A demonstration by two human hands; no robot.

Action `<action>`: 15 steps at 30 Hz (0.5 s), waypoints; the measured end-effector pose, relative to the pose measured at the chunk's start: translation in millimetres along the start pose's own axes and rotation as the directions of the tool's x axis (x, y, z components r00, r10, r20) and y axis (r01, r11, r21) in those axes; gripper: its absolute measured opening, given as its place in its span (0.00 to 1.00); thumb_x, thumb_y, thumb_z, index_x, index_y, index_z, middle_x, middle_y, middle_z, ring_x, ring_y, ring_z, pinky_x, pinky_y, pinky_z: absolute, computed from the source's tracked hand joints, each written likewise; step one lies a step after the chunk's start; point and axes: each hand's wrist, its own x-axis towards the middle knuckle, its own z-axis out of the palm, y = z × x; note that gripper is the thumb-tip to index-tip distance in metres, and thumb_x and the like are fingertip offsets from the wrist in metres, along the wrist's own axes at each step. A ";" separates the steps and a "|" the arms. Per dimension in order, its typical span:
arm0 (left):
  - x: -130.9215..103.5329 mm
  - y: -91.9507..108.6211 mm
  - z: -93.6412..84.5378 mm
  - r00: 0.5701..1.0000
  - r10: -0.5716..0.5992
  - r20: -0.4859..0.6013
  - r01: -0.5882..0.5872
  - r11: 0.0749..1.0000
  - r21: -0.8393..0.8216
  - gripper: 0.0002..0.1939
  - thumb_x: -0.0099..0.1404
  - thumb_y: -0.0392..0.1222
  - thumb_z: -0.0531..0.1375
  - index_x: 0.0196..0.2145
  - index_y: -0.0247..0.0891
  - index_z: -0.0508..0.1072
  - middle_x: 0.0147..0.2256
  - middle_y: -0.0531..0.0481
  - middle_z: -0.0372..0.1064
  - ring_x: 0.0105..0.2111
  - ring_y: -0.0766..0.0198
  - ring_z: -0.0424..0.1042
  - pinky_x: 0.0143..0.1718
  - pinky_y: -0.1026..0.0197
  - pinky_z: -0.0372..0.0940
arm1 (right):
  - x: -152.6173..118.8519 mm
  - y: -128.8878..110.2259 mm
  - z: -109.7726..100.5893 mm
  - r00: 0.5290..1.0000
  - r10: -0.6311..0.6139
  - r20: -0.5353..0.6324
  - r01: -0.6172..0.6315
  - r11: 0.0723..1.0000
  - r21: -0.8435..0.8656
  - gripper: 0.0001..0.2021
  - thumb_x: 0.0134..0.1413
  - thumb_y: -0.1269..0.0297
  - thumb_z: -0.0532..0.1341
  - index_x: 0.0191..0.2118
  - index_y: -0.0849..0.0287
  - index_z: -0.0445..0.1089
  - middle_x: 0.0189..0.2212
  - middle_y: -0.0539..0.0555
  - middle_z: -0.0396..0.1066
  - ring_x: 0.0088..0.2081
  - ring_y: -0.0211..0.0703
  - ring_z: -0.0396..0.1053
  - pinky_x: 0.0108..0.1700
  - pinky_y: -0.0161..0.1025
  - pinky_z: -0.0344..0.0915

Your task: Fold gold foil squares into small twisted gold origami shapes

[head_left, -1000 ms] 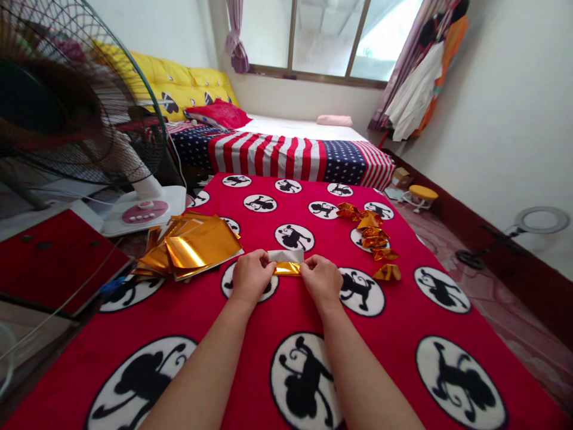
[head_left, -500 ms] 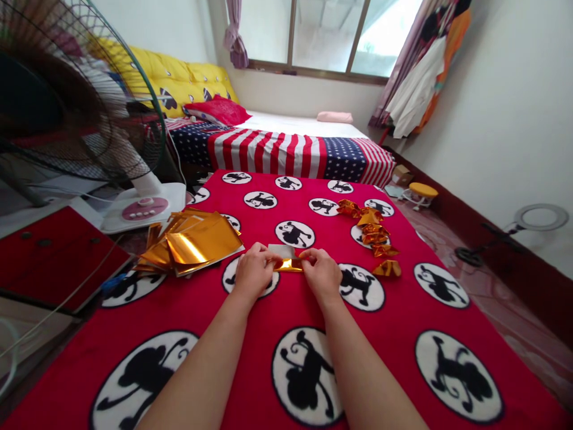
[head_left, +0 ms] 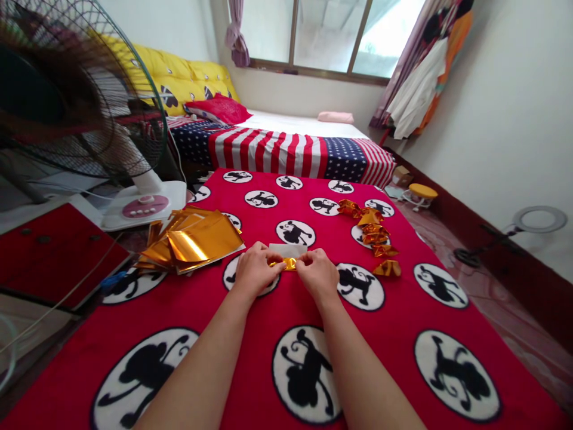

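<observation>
A sheet of gold foil paper (head_left: 290, 264) lies on the red cloth (head_left: 250, 370), its near part folded to show gold and its far part showing the pale back. My left hand (head_left: 256, 272) pinches its left end. The right end is between the fingers of my right hand (head_left: 319, 273). To the left spreads a stack of flat gold sheets (head_left: 203, 239). Several folded gold pieces (head_left: 374, 233) sit in a row on the right, the nearest one (head_left: 387, 268) a little apart.
An electric fan (head_left: 80, 95) with a white base stands at the left, beside a red panel (head_left: 58, 251). Beyond the cloth is a bed (head_left: 277, 152). At the right are a yellow stool (head_left: 423, 190) and a ring light (head_left: 539, 219).
My right hand has moved slightly left, closer to my left hand. The gold fold between them looks shorter and more creased, and more of the pale back shows behind it.
</observation>
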 end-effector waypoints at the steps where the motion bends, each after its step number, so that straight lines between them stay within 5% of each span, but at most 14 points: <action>1: 0.1 0.3 -0.2 1.000 0.000 0.001 0.000 1.000 0.002 0.10 0.55 0.52 0.65 0.34 0.50 0.82 0.38 0.50 0.69 0.37 0.60 0.71 0.38 0.61 0.63 | -1.0 -2.0 0.4 1.000 0.000 -0.002 0.000 1.000 -0.011 0.08 0.50 0.55 0.61 0.31 0.51 0.76 0.36 0.50 0.70 0.35 0.42 0.70 0.33 0.36 0.59; 5: 0.2 0.3 -1.3 1.000 0.015 0.010 -0.015 1.000 0.010 0.10 0.56 0.52 0.65 0.35 0.51 0.82 0.38 0.50 0.69 0.38 0.59 0.71 0.39 0.60 0.63 | -4.6 -5.9 4.1 0.999 -0.046 -0.025 0.045 0.997 -0.056 0.13 0.49 0.49 0.62 0.33 0.53 0.74 0.37 0.52 0.69 0.36 0.43 0.69 0.35 0.37 0.60; 15: 1.5 -4.9 0.8 0.999 0.031 0.034 -0.031 0.999 0.006 0.10 0.56 0.50 0.65 0.36 0.49 0.82 0.39 0.49 0.69 0.40 0.58 0.71 0.41 0.60 0.63 | -6.7 -5.1 6.8 0.998 -0.060 -0.025 0.058 0.995 -0.085 0.10 0.49 0.54 0.62 0.33 0.53 0.73 0.37 0.52 0.67 0.38 0.45 0.69 0.39 0.39 0.61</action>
